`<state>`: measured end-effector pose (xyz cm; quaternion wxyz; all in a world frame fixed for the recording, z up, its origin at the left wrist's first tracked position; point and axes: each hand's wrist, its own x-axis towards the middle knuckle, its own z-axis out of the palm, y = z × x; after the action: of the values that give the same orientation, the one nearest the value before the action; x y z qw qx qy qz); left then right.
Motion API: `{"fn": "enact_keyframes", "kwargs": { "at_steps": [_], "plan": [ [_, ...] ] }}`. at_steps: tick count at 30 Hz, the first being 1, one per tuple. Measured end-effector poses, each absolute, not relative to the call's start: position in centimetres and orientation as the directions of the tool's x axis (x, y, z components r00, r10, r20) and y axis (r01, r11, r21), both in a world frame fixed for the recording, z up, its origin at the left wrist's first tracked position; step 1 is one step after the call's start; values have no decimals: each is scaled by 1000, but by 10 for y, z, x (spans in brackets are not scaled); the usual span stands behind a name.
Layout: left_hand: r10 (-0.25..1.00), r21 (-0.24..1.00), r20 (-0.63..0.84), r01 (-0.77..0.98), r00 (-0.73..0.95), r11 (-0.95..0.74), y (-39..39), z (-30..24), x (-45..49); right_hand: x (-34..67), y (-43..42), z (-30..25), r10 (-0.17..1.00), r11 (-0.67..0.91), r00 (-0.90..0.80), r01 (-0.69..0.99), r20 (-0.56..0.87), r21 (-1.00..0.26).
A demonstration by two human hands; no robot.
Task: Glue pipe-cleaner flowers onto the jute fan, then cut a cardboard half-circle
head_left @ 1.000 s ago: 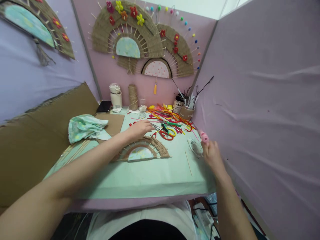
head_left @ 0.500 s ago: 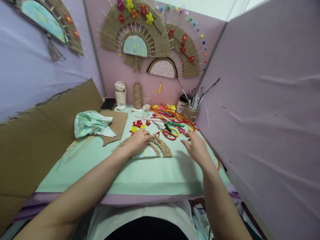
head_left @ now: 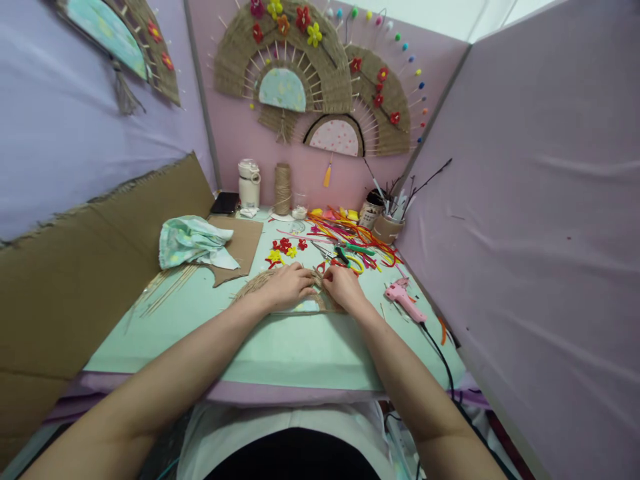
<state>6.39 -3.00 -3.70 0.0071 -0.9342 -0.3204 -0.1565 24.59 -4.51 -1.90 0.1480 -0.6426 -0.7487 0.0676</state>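
Both hands lie palm down on the half-round jute fan, which is flat on the green table, near the middle of it and directly in front of the person. The left hand covers the upper middle of the fan. The right hand covers its right part. The fingers are bent and the fingertips of the two hands nearly meet at the top edge. It is not possible to tell whether they pinch a strand or a stick there, because the knuckles hide that place.

Several things could go wrong from this position. The pink glue gun lies near the right hand, at 3 o'clock from it, with its black cord going over the table edge at 5 o'clock. If the right elbow catches the cord, the gun could probably be pulled off the table or against the wrist. If it is warm, it may also burn the skin.

The scissors are just beside the fingertips at 12 o'clock, so a hand that slides forward may strike them. The small flowers at 11 o'clock are light and a sweep of the left hand could scatter them. Too much pressure from the palms may bend the thin sticks of the fan or loosen its jute rows.
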Motion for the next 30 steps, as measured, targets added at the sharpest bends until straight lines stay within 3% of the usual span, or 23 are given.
{"fn": "enact_keyframes", "kwargs": {
  "at_steps": [30],
  "plan": [
    [601, 107, 295, 599, 743, -793, -31, -39, 64, 251, -64, -22, 973, 211, -173, 936, 152, -283]
  ]
}}
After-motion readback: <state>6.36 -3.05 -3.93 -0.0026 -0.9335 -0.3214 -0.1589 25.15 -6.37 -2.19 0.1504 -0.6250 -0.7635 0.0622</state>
